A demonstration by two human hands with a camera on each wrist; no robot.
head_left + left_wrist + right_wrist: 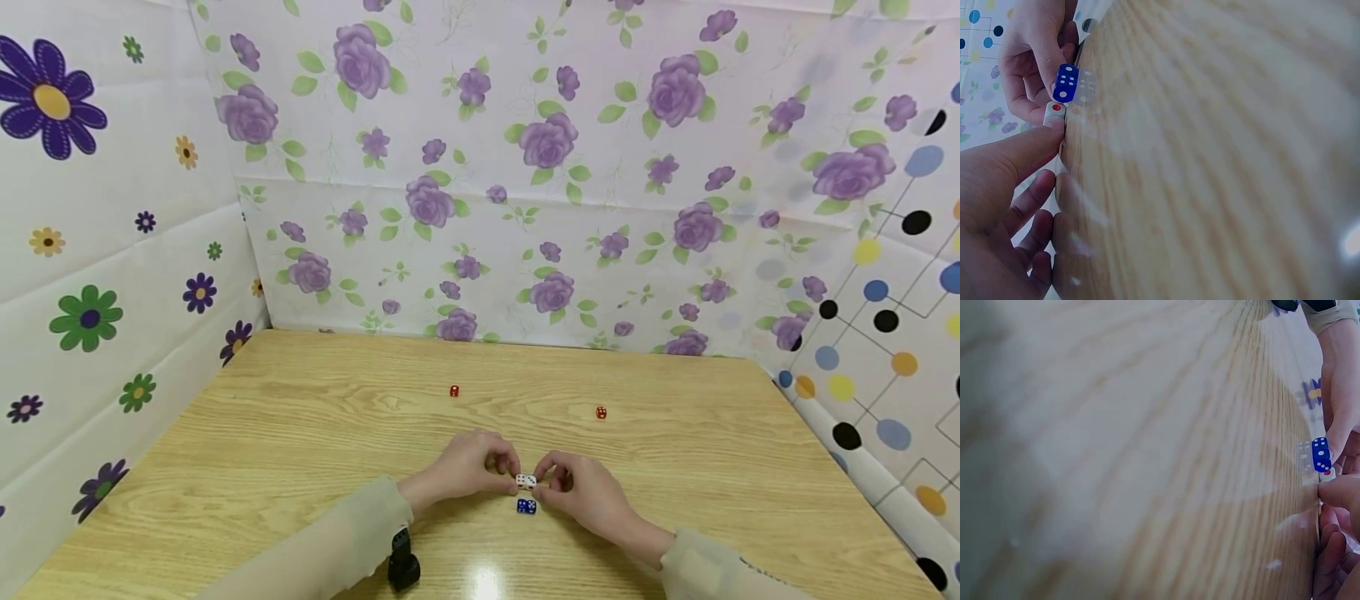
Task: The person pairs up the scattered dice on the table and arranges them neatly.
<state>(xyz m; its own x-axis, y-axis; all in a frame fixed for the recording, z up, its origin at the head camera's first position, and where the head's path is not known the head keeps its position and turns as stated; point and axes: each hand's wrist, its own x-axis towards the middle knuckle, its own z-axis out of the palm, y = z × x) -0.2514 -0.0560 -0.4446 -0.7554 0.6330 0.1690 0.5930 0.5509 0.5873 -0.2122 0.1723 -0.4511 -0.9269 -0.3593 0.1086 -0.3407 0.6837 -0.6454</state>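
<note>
Two white dice sit side by side on the table between the fingertips of both hands. My left hand (467, 467) pinches the left white die (520, 482) between thumb and forefinger. From the other side, my right hand (588, 496) holds the right white die (531, 481) in the same way. Just on the near side of them, two blue dice (527, 507) stand in a matching row. In the left wrist view, a white die (1055, 110) with a red pip shows at the left thumb, beside a blue die (1065, 83). The right wrist view has the blue dice (1321, 455) partly covering the white ones.
Farther back on the wooden table (337, 417) lie a red die (454, 391) to the left and another red die (601, 412) to the right. Flower-printed cloth (487, 167) hangs behind the table. A black device (403, 562) is on the left wrist.
</note>
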